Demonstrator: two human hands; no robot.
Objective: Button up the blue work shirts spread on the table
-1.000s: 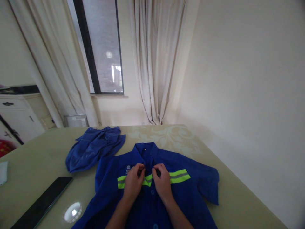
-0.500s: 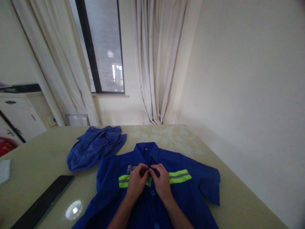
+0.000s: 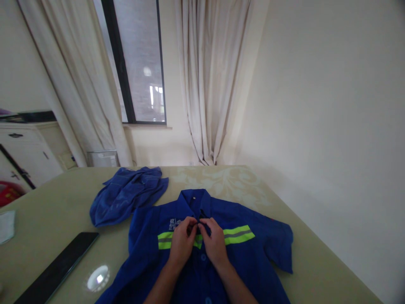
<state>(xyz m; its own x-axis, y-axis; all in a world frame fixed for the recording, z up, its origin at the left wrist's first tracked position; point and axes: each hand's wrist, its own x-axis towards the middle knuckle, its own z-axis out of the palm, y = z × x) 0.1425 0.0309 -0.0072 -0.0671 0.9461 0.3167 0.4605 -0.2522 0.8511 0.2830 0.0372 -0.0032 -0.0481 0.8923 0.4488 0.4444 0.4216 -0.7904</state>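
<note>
A blue work shirt (image 3: 253, 257) with a yellow-green reflective band across the chest lies spread on the table, its collar (image 3: 193, 202) pointing away from me. My left hand (image 3: 183, 240) and my right hand (image 3: 214, 242) meet at the front placket just below the collar. Both pinch the fabric there, fingertips almost touching. Whatever sits between the fingertips, perhaps a button, is too small and covered to make out. Lower on the placket, a button (image 3: 203, 256) shows between my wrists. White lettering (image 3: 172, 223) is beside my left hand.
A second blue garment (image 3: 126, 196) lies crumpled at the back left, against the shirt's sleeve. A long black flat object (image 3: 57, 270) rests on the table (image 3: 316, 270) at left, near a light reflection. A wall (image 3: 332, 126) borders the right side; curtains and a window stand behind.
Hardly anything differs. Both hands stay pinched at the same spot on the placket, with only a slight shift of the fingers and of the camera view.
</note>
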